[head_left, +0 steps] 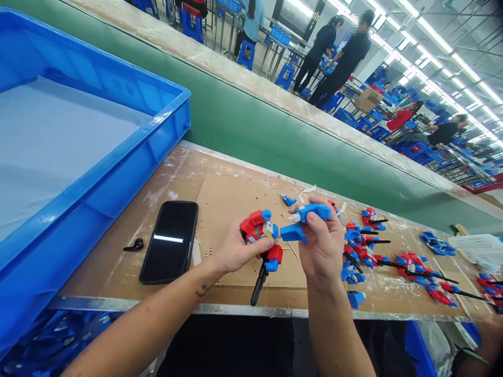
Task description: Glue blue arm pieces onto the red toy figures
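Note:
My left hand (245, 248) is closed around a red and blue toy robot figure (259, 226), its fingers partly hidden behind the torso. A black toy gun (259, 287) points down from the figure's blue fist. My right hand (324, 238) pinches a blue toy leg piece (314, 213) with a whitish end between thumb and fingers. A second blue leg part (293, 233) lies between the hands, close to the figure's lower body; whether it is joined there I cannot tell. Beyond my hands, a small blue piece (288, 200) rests on the cardboard sheet (228, 196).
Left of my hands lie a black phone (168, 243) and a black earbud (134, 245). A large blue tray (118, 173) stands at far left. Several toy robots with guns (412, 264) cover the right side. A green barrier (243, 120) runs behind. Another person's hand (489, 335) is lower right.

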Demonstrator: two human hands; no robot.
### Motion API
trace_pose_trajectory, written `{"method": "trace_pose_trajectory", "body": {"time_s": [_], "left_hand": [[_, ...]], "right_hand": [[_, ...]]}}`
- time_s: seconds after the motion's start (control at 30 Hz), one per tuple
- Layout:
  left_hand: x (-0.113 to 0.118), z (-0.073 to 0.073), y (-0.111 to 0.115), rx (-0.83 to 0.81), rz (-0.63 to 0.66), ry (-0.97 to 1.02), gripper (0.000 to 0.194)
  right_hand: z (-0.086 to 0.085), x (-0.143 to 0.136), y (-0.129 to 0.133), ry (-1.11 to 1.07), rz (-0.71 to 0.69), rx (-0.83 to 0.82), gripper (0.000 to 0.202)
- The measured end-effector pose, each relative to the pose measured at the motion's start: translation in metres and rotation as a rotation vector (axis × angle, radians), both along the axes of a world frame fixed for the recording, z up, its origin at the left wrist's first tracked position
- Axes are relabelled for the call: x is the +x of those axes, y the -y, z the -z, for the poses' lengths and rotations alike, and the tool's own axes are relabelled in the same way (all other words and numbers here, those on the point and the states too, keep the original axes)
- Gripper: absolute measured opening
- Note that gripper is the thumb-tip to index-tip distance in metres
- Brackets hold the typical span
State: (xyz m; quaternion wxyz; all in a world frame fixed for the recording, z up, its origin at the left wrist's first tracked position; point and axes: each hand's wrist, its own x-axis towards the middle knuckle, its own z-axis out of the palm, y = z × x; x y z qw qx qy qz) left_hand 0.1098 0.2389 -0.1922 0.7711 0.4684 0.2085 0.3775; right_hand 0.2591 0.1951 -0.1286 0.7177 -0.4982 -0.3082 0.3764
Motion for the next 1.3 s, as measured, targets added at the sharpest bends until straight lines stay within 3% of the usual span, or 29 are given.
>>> {"method": "trace_pose_trajectory", "body": {"time_s": [0.2,0.43,0.7,0.93,1.17,1.27,1.3], "left_hand": [[0.003,0.0,0.002,0.018,0.04,0.089,0.036],[0.004,0.0,0.0,0.127,-0.038,0.02,0.034],[0.001,-0.003,0.003,0.069,-0.009,-0.047,0.038],[-0.005,-0.004,0.011,0.259,-0.05,-0.221,0.034],[-0.008,0.0,0.006,0.384,-0.054,-0.319,0.031],[-0.013,-0.001,0.012,0.335,-0.075,-0.383,0.037],[-0.013,-0.001,0.014,0.242,-0.13,-0.38,0.039]], "right_hand": [[0.002,-0.005,0.003,-0.017,-0.061,-0.119,0.044],[0.005,0.0,0.007,0.072,-0.105,-0.147,0.032],[0.008,0.005,0.008,0.25,-0.143,-0.149,0.031],[0.002,0.001,0.018,0.464,-0.137,-0.266,0.032],[0.017,0.0,0.018,0.498,-0.141,-0.293,0.049],[0.014,0.003,0.023,0.67,-0.218,-0.282,0.062],[0.013,0.006,0.028,0.759,-0.218,-0.229,0.069]]}}
